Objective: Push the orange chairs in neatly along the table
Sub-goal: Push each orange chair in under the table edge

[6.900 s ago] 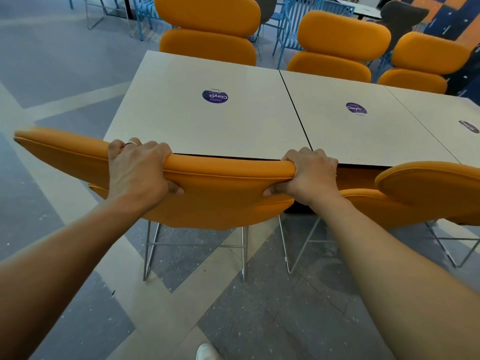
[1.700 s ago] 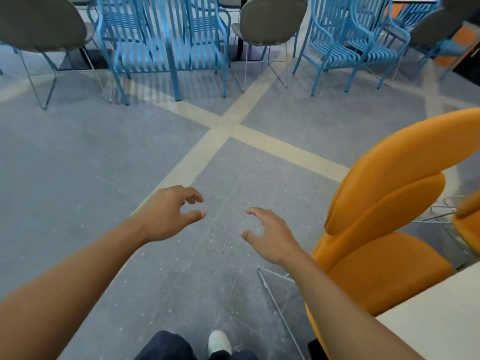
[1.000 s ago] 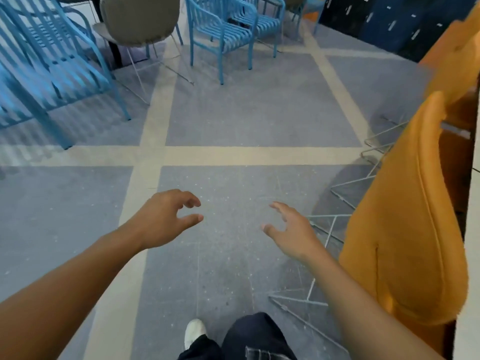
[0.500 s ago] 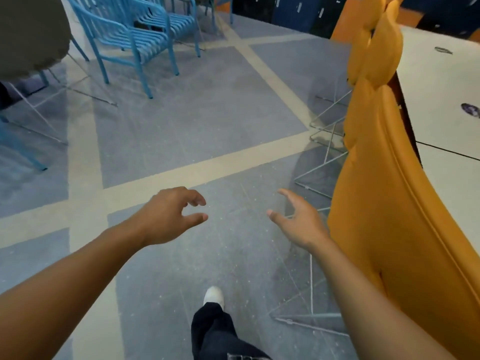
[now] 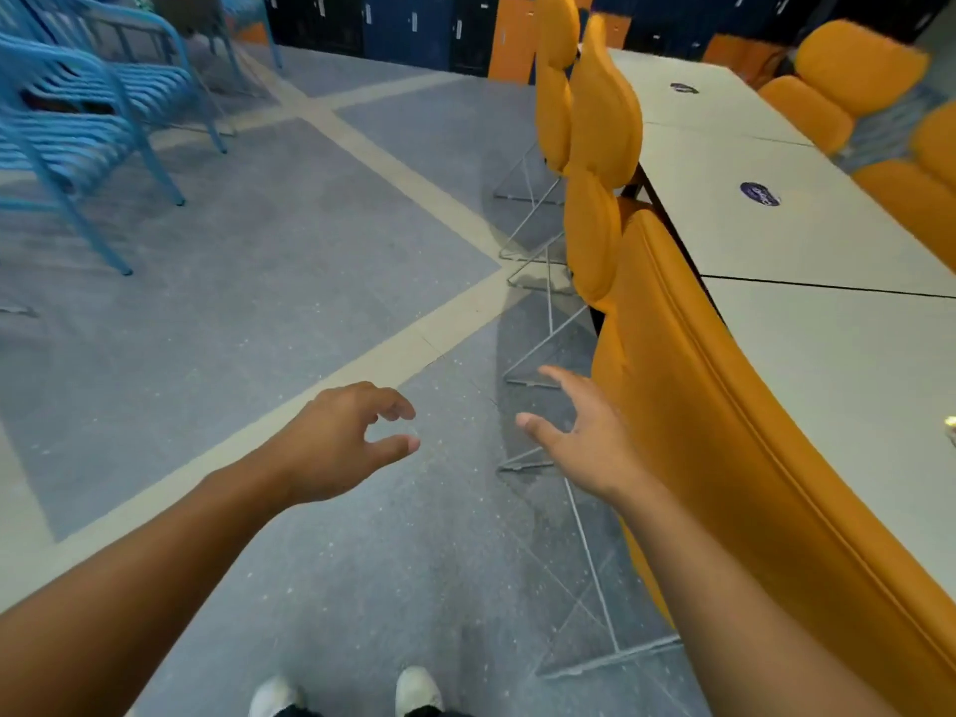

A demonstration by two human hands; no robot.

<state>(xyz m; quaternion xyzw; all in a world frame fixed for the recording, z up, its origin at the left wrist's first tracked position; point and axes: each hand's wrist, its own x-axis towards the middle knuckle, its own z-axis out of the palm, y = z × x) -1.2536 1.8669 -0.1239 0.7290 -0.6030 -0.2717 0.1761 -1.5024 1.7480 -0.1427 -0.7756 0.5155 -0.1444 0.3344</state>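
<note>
Both hands empty: left hand [image 5: 336, 447] loosely curled, right hand [image 5: 584, 442] spread beside nearest orange chair [image 5: 734, 447].

Looks like matt fabric with a piped seam on the nearest orange chair [image 5: 724, 432], thin metal wire legs [image 5: 591, 566], smooth matt tabletop [image 5: 827, 354], dull speckled floor [image 5: 258, 302].

Both hands hang empty over the grey floor [image 5: 258, 302], left hand [image 5: 336, 442] loosely curled, right hand [image 5: 584, 442] spread just beside the nearest orange chair [image 5: 724, 432] along the table [image 5: 827, 344].
</note>
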